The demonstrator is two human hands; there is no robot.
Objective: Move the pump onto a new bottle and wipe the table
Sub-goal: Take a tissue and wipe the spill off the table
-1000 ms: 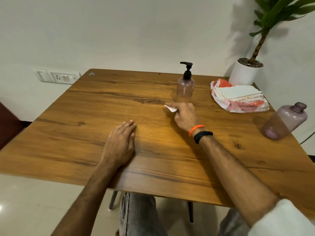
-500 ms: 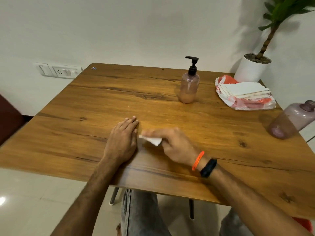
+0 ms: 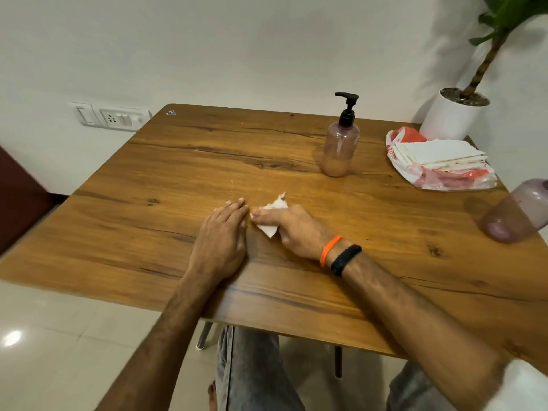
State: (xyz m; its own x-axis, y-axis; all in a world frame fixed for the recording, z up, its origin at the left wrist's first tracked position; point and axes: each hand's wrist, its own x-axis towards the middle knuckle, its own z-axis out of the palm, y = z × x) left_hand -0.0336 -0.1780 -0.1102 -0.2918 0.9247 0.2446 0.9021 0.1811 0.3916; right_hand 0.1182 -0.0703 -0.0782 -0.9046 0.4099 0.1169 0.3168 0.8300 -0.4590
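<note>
A translucent pink bottle with a black pump stands upright at the back of the wooden table. A second pink bottle, capless, lies on its side at the right edge. My right hand grips a crumpled white tissue against the tabletop near the middle. My left hand lies flat on the wood just left of it, fingers straight, fingertips almost touching the tissue.
A plastic bag with a stack of white tissues sits at the back right. Behind it a white plant pot stands in the corner. A wall socket is at the left. The table's near edge runs above my knees.
My right hand has dragged the tissue from near the pump bottle back toward me and up against my left hand. The left hand stayed flat in place.
</note>
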